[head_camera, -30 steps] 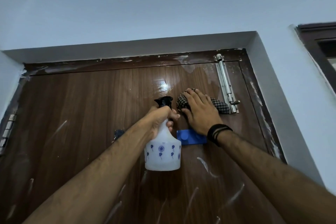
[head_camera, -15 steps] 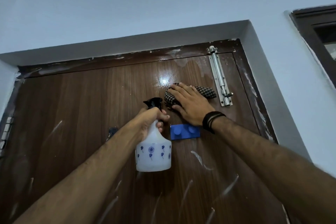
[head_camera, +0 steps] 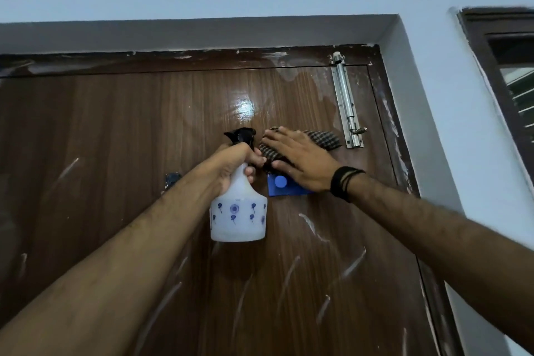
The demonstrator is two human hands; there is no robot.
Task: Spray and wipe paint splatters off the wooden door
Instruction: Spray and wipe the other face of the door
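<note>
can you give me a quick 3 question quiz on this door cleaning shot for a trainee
1. True or false: the left hand grips the spray bottle by its neck.
2. What does the right hand press against the wooden door?
A. a sponge
B. a checked cloth
C. a paint scraper
3. Fill in: the metal bolt latch is mounted near the door's top ____ corner.

Key
1. True.
2. B: the fingers lie flat over the checked cloth, just above the blue hook plate.
3. Right. White paint streaks show lower on the door.
</note>
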